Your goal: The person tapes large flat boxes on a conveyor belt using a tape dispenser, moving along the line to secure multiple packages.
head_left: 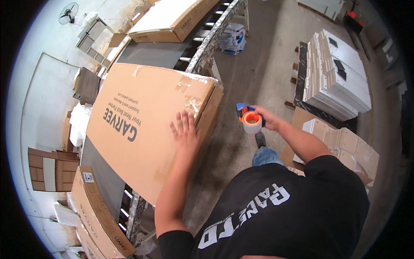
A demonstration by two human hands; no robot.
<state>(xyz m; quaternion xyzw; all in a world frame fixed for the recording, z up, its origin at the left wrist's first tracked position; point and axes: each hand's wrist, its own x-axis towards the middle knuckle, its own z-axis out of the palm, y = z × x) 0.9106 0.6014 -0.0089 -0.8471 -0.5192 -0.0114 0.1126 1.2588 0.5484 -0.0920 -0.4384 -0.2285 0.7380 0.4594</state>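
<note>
A large flat cardboard carton (151, 99) lies on the conveyor, with strips of clear tape across its right end. Flat on its top, near the right edge, rests my left hand (186, 128), fingers spread and holding nothing. My right hand (266, 117) grips a tape dispenser (246, 108) with a blue and orange body and a wide roll of tape on an orange core. The dispenser hangs in the air to the right of the carton, apart from it. My palm hides most of its handle.
The conveyor belt (151, 55) carries another carton (172, 26) at the far end and a third carton (99, 211) at the near left. Stacked white panels (340, 77) stand on a pallet at right, with more panels (345, 146) nearer. White-blue packs (233, 39) sit beside the conveyor frame.
</note>
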